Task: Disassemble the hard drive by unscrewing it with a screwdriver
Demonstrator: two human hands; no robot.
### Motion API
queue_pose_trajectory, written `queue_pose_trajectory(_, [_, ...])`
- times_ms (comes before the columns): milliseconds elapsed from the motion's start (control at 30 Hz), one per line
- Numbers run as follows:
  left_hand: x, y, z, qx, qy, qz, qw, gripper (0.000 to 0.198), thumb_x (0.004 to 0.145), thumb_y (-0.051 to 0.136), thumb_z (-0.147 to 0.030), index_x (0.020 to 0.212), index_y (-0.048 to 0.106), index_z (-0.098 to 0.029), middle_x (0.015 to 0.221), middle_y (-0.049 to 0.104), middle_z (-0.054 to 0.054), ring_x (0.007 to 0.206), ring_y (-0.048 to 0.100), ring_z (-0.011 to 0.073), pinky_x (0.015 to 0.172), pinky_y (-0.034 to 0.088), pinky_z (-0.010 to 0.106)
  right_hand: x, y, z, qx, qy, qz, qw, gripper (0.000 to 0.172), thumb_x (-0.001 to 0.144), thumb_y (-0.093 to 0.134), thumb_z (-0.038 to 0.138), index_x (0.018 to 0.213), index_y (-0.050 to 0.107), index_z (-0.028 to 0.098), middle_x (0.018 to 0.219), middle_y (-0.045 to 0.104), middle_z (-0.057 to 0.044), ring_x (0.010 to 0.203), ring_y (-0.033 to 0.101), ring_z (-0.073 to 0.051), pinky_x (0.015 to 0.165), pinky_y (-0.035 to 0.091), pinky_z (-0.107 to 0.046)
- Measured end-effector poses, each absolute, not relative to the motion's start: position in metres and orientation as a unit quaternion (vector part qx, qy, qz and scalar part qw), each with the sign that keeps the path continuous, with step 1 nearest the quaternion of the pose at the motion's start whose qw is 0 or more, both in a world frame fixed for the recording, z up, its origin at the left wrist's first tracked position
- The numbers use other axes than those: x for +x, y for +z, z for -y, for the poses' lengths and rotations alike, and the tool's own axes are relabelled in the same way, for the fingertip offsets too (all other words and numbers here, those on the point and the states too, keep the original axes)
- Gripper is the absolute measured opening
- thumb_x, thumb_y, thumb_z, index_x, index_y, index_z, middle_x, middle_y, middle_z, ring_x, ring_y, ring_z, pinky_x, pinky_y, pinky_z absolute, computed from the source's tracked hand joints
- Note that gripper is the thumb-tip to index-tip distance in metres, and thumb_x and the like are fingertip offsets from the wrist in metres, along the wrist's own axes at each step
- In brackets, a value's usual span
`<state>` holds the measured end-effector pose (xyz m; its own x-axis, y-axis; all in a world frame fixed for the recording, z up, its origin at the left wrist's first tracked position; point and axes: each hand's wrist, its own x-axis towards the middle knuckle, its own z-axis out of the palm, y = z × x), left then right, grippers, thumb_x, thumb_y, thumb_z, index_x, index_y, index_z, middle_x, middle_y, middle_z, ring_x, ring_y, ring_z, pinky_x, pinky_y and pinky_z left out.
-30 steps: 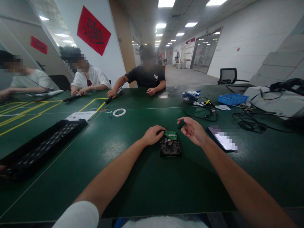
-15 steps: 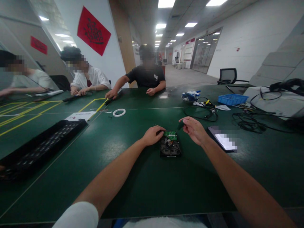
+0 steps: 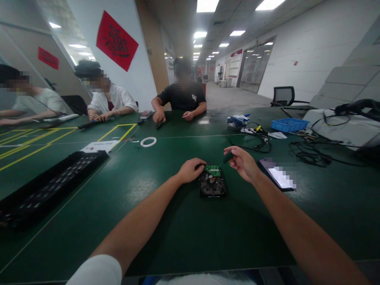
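Observation:
A hard drive (image 3: 212, 186) lies on the green table with its circuit board (image 3: 213, 170) facing up, the green board part at the far end. Along its far left edge, my left hand (image 3: 191, 169) grips it with bent fingers and thumb. My right hand (image 3: 242, 162) is closed round the dark handle of a screwdriver (image 3: 228, 158), held tilted. The thin shaft points down and left to the drive's far right corner; whether the tip touches a screw there is too small to tell.
A phone (image 3: 277, 176) lies right of my right hand. Beyond are tangled black cables (image 3: 314, 152), a blue tray (image 3: 289, 125) and a white ring (image 3: 148, 142). A long black case (image 3: 53, 186) lies left. Several people sit across the table, one a person in black (image 3: 182, 97).
The screwdriver handle has tilted slightly in my right hand; my left hand and the drive stay put. The person in black has drawn a hand inward with a dark object under it.

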<state>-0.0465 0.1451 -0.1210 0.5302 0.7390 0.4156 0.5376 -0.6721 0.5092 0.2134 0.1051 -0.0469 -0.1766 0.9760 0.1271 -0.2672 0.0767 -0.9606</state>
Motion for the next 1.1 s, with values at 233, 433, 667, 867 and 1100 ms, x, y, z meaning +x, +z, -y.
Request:
queue_pose_trajectory(233, [-0.046, -0.12, -0.145, 0.86, 0.305, -0.377, 0.159, 0.028, 0.093, 0.054, -0.024, 0.116, 0.07, -0.023, 0.111, 0.071, 0.005, 0.102, 0.066, 0.0206, 0.095, 0.05, 0.036, 0.216, -0.05, -0.106, -0.353, 0.583, 0.532, 0.502, 0.027, 0.084, 0.06, 0.036, 0.102, 0.073, 0.02, 0.099, 0.065, -0.005, 0.054, 0.042, -0.008, 0.042, 0.021, -0.024])
queue_pose_trajectory(433, [-0.045, -0.12, -0.145, 0.86, 0.304, -0.381, 0.154, 0.028, 0.094, 0.053, -0.025, 0.116, 0.07, -0.022, 0.11, 0.071, 0.005, 0.1, 0.066, 0.0203, 0.095, 0.05, 0.036, 0.213, -0.046, -0.102, -0.356, 0.591, 0.541, 0.48, 0.024, 0.085, 0.059, 0.038, 0.092, 0.071, 0.018, 0.084, 0.064, -0.004, 0.051, 0.041, -0.009, 0.042, 0.021, -0.024])
queue_pose_trajectory(667, [-0.045, -0.119, -0.144, 0.861, 0.31, -0.375, 0.151, 0.027, 0.094, 0.053, -0.024, 0.115, 0.07, -0.022, 0.109, 0.071, 0.005, 0.1, 0.065, 0.0205, 0.093, 0.05, 0.036, 0.211, -0.041, -0.097, -0.348, 0.609, 0.556, 0.446, 0.023, 0.086, 0.059, 0.039, 0.094, 0.065, 0.019, 0.104, 0.069, -0.008, 0.051, 0.043, -0.008, 0.038, 0.022, -0.022])
queue_pose_trajectory(867, [-0.045, -0.12, -0.144, 0.858, 0.303, -0.385, 0.155, 0.027, 0.093, 0.054, -0.025, 0.115, 0.07, -0.022, 0.108, 0.071, 0.005, 0.099, 0.066, 0.0204, 0.092, 0.051, 0.035, 0.203, -0.038, -0.092, -0.345, 0.628, 0.535, 0.447, 0.023, 0.084, 0.064, 0.039, 0.101, 0.06, 0.024, 0.098, 0.067, -0.002, 0.048, 0.045, -0.007, 0.036, 0.02, -0.02])
queue_pose_trajectory(1100, [-0.045, -0.12, -0.143, 0.858, 0.307, -0.381, 0.155, 0.028, 0.093, 0.054, -0.025, 0.116, 0.07, -0.023, 0.11, 0.071, 0.004, 0.1, 0.065, 0.0203, 0.094, 0.05, 0.035, 0.202, -0.039, -0.092, -0.356, 0.591, 0.557, 0.463, 0.027, 0.082, 0.071, 0.038, 0.102, 0.071, 0.02, 0.067, 0.052, 0.003, 0.051, 0.039, -0.008, 0.041, 0.02, -0.022])
